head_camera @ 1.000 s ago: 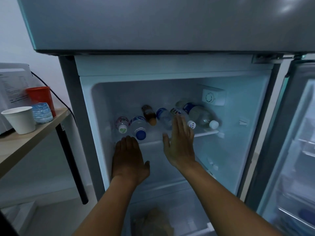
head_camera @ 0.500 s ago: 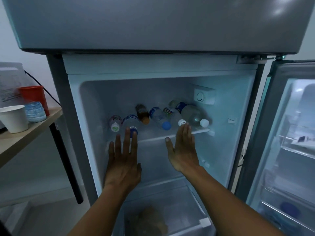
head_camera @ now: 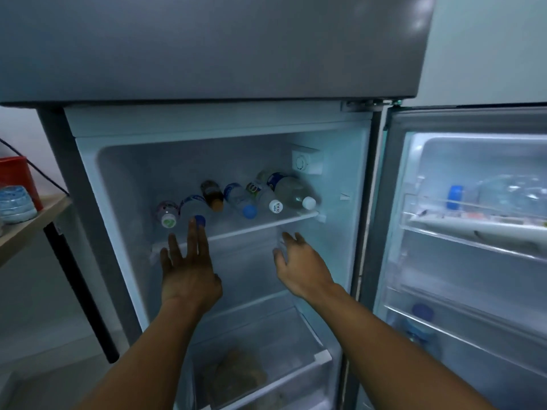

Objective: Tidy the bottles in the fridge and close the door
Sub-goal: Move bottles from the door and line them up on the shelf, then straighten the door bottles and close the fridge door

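Several bottles lie on their sides on the fridge's upper shelf (head_camera: pixel 260 225), caps facing me: a small one with a white-green cap (head_camera: pixel 167 214), a clear one with a blue cap (head_camera: pixel 194 207), a brown one (head_camera: pixel 212 194), another blue-capped one (head_camera: pixel 239 200), a white-capped one (head_camera: pixel 266 196) and a big clear one (head_camera: pixel 291 191) at the right. My left hand (head_camera: pixel 189 267) is open just below the shelf's left part, fingertips near the blue cap. My right hand (head_camera: pixel 299 261) is open below the shelf's right part, holding nothing.
The fridge door (head_camera: pixel 467 232) stands open at the right, with a large blue-capped bottle (head_camera: pixel 503 193) on its top rack and another bottle (head_camera: pixel 420 324) lower down. A crisper drawer (head_camera: pixel 260 371) sits below my arms. A table (head_camera: pixel 32 220) at left carries a red cup and stacked cups.
Both hands have dropped back from the bottles to below the shelf edge, the right one moving rightward. The view has shifted right, showing more of the open door.
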`<action>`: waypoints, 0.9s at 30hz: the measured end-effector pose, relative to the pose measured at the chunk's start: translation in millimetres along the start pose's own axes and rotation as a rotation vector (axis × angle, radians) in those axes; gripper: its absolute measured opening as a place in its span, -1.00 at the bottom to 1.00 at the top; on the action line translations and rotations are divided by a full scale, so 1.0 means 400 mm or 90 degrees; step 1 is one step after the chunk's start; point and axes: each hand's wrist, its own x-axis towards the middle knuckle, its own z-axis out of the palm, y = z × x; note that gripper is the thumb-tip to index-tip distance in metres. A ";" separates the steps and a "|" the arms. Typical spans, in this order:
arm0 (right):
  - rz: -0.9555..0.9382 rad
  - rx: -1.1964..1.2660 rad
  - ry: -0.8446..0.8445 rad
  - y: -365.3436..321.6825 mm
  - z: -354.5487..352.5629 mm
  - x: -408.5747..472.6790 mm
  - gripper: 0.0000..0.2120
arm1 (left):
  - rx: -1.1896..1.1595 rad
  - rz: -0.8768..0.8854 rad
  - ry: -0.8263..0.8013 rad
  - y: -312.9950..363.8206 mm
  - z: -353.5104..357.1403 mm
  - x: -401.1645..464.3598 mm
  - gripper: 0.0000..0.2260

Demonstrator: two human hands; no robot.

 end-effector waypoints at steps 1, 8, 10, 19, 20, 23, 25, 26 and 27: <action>0.004 -0.010 0.004 0.009 -0.018 -0.023 -0.66 | 0.000 0.012 -0.014 0.008 -0.002 -0.013 -0.12; 0.036 -0.037 -0.017 0.078 -0.140 -0.213 -0.74 | -0.029 0.131 -0.020 0.148 -0.032 -0.118 -0.22; 0.048 -0.042 -0.008 0.112 -0.171 -0.271 -0.75 | -0.059 0.172 -0.022 0.203 -0.038 -0.149 -0.27; 0.153 -0.177 0.067 0.266 -0.297 -0.503 -0.78 | -0.124 0.391 -0.041 0.463 -0.044 -0.274 -0.61; 0.169 -0.214 0.083 0.285 -0.309 -0.526 -0.78 | -0.136 0.424 -0.042 0.486 -0.042 -0.282 -0.63; 0.230 -0.348 0.111 0.337 -0.332 -0.589 -0.60 | -0.172 0.512 -0.066 0.555 -0.035 -0.301 -0.62; 0.231 -0.402 0.129 0.350 -0.339 -0.621 -0.47 | -0.181 0.539 -0.067 0.594 -0.025 -0.313 -0.55; 0.228 -0.422 0.145 0.350 -0.339 -0.634 -0.44 | -0.191 0.548 -0.059 0.611 -0.019 -0.319 -0.51; 0.236 -0.437 0.167 0.348 -0.339 -0.648 -0.42 | -0.209 0.552 -0.050 0.627 -0.011 -0.325 -0.47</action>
